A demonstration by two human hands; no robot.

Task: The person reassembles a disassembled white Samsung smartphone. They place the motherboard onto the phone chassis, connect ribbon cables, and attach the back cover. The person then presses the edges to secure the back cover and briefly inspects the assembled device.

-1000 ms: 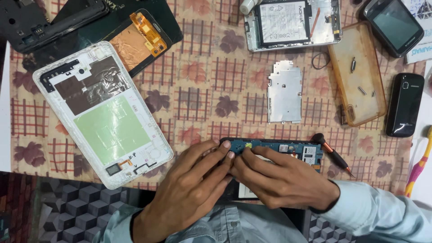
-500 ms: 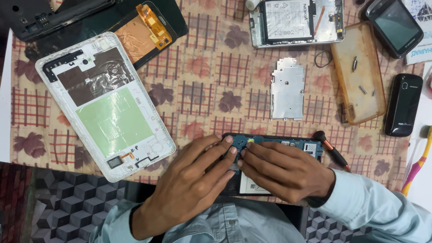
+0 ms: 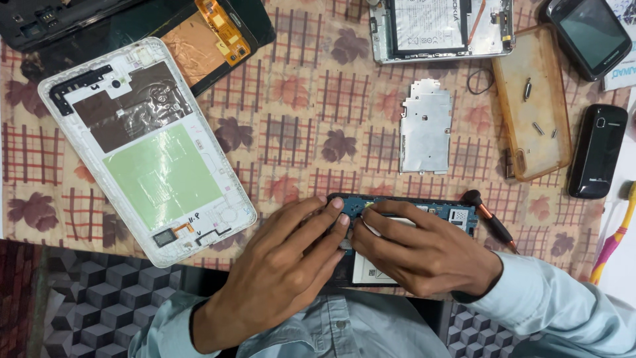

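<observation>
An opened phone with a blue circuit board [image 3: 442,212] and a white battery lies at the near edge of the table. My left hand [image 3: 281,265] rests on its left end, fingertips pressed to the board's top left corner. My right hand [image 3: 424,252] covers the middle, its fingertips meeting the left ones at the same corner. Whether anything small is pinched between the fingers is hidden. A screwdriver with a black and orange handle [image 3: 489,219] lies just right of the phone.
A white tablet back shell [image 3: 142,149] lies at the left, a dark tablet screen part [image 3: 199,36] behind it. A silver metal shield plate [image 3: 425,126], an amber phone case [image 3: 530,99], an open phone [image 3: 440,26] and two dark phones [image 3: 597,159] lie at the back and right.
Both hands have stayed on the phone's top left corner, with only slight finger shifts. The view has drifted a little.
</observation>
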